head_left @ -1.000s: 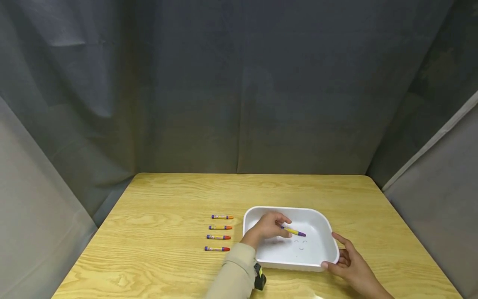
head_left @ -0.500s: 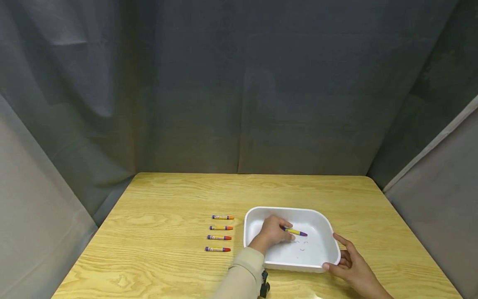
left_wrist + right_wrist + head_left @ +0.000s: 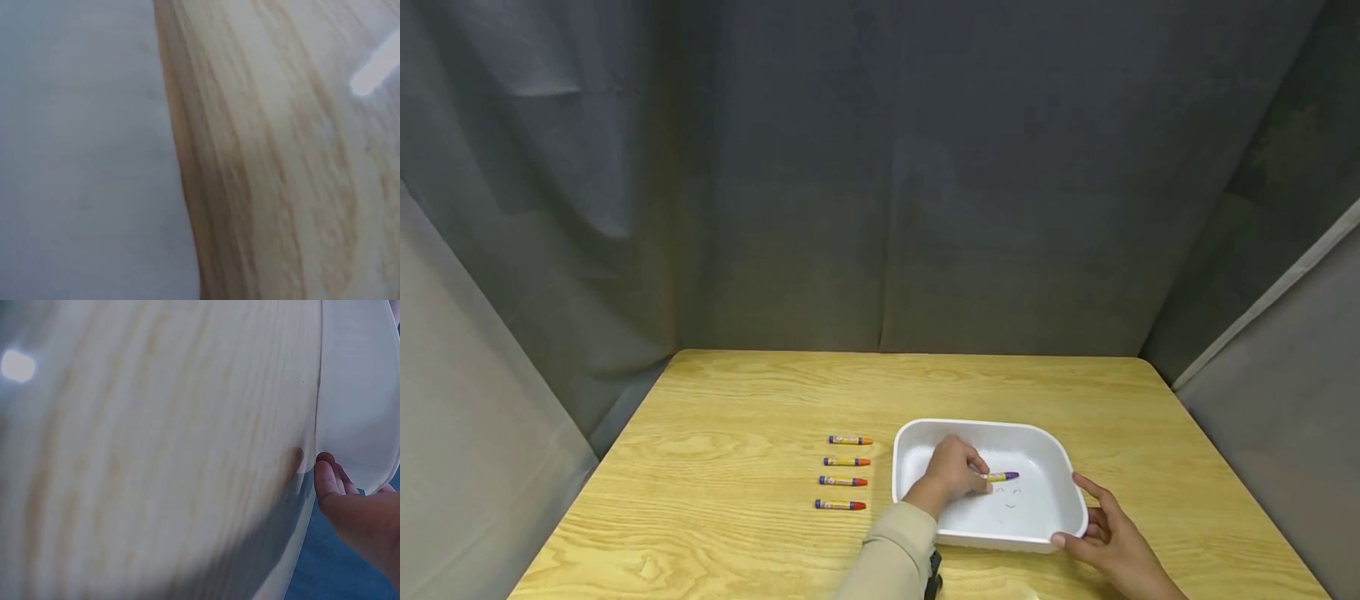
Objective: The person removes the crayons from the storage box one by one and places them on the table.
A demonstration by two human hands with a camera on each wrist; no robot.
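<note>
Seen from the head camera: left hand (image 3: pixel 953 475) reaching into a white plastic tray (image 3: pixel 1060 467), fingers curled round a crayon (image 3: pixel 1002 477) with a yellow wrapper and a purple tip. Crayon held nearly level just above the tray floor, purple tip pointing toward the right side of the tray; whether touching the floor or hovering over it, impossible to tell. A few faint curved pen-like marks (image 3: pixel 1009 497) visible on the tray floor just in front of the crayon. Beige sleeve (image 3: pixel 891 557) covering the left forearm, crossing the tray's near left rim.

Right hand (image 3: pixel 1108 537) resting at the tray's near right corner, fingers relaxed and spread, thumb and fingertips against the outer rim, nothing clasped. Same contact shown from the right wrist camera: fingertips (image 3: pixel 327 478) pressed to the white rim (image 3: pixel 359 394), blurred wood grain filling the rest. Hands well apart, one inside the tray, one at its corner.

Tray sitting on a light wooden table (image 3: pixel 737 417), right of centre and near the front edge. Four more crayons (image 3: pixel 844 472) lined up in a neat column on the table just left of the tray, parallel, each apart from the next, orange and red tips pointing right. Grey fabric backdrop (image 3: pixel 880 167) enclosing the table on three sides. Left wrist view blurred: only wood grain (image 3: pixel 281 156) and a pale surface.
</note>
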